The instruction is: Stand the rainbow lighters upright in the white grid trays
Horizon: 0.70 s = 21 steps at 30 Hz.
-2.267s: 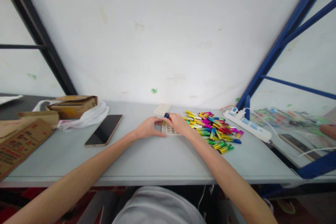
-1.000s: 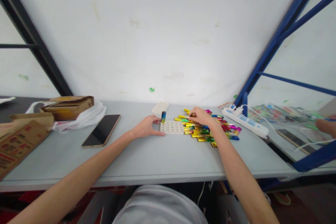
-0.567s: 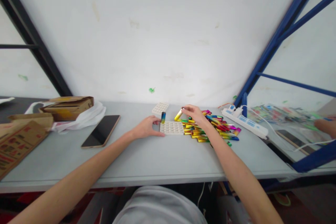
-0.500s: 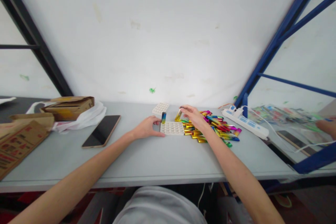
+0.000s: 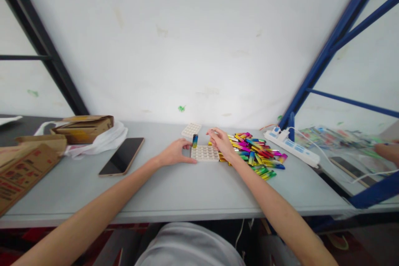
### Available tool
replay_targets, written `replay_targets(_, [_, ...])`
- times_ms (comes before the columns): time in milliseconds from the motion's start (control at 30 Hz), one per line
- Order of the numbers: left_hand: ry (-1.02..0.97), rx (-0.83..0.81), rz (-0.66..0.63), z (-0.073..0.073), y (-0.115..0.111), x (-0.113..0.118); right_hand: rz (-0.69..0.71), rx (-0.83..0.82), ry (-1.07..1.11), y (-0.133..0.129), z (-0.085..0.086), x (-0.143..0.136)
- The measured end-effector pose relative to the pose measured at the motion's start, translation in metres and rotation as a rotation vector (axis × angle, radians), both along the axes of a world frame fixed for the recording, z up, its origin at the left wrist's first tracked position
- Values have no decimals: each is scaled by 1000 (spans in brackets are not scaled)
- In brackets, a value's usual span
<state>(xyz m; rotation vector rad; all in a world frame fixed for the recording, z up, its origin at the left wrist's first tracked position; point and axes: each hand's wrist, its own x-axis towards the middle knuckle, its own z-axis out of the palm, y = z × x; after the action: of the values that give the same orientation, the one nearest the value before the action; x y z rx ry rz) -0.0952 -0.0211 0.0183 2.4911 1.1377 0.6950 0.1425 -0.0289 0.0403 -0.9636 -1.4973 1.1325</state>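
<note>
A white tray (image 5: 205, 158) with rows of round holes lies on the table in front of me. My left hand (image 5: 175, 151) grips its left end, thumb along the front corner and fingers behind. One shiny blue-and-yellow tube (image 5: 195, 141), shaped like a lighter, stands upright at the tray's back left corner, beside those fingers. My right hand (image 5: 220, 142) is closed over the tray's back right part. A bit of yellow shows under its fingertips, apparently a yellow metallic tube mostly hidden by the hand. To its right spreads a pile of metallic tubes (image 5: 258, 151) in many colours.
Behind the tray lies a second white holed tray (image 5: 191, 129). A phone (image 5: 122, 156), a plastic bag (image 5: 107, 138) and cardboard boxes (image 5: 31, 166) are on the left. At the right, a power strip (image 5: 293, 148) with cables lies beside a blue frame (image 5: 314, 66).
My right hand has moved slightly left and lower over the tray, turning so the yellow tube it held is now mostly hidden. My left hand stays at the tray.
</note>
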Motion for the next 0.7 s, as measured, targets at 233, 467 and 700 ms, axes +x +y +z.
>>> replay_targets(233, [1,-15,9,2,-2,1,-266,284,-289,6,-14,-5])
replay_targets(467, [1,-11,11,2,-2,1,-291,319,-326,7,-16,-6])
replay_targets(700, [8,-6,13,2,-2,1,-265,323,-330,6,-16,-5])
